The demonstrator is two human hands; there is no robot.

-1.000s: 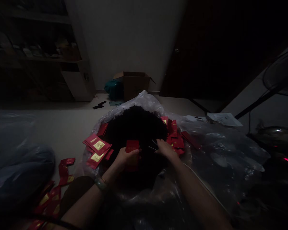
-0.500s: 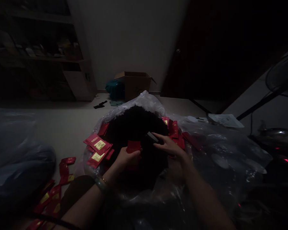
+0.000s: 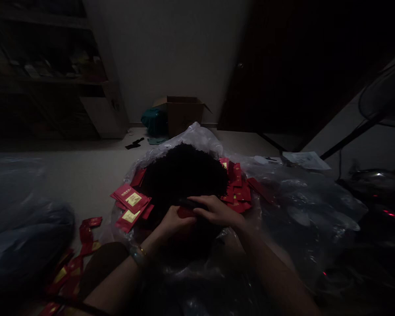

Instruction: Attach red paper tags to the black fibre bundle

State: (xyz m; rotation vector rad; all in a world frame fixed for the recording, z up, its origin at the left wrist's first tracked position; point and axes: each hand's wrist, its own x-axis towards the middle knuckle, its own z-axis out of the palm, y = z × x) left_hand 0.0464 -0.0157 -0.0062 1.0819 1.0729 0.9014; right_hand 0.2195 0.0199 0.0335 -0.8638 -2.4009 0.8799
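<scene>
My left hand (image 3: pixel 171 223) is closed round a small red packet (image 3: pixel 185 213), its thumb across the front. My right hand (image 3: pixel 216 210) grips a small dark scoop-like tool (image 3: pixel 188 202) at the packet's top edge. The hands nearly touch, so most of the packet and tool is hidden. Under and behind them rises a heap of black, shredded-looking tea leaves (image 3: pixel 184 169) in a clear plastic bag (image 3: pixel 197 134). Red packets with gold labels (image 3: pixel 131 199) lie on the bag's left rim, and more red packets (image 3: pixel 238 191) lie on its right.
More red packets (image 3: pixel 87 237) are scattered at the lower left beside a dark bundle under plastic (image 3: pixel 29 232). Clear plastic sheeting (image 3: pixel 296 206) spreads to the right. Beyond the bag stand an open cardboard box (image 3: pixel 184 115) and a teal bag (image 3: pixel 155 122). The room is dim.
My right hand has moved left and slightly down, bringing the tool from over the heap to the packet's top. The left hand still holds the packet. The view has shifted slightly.
</scene>
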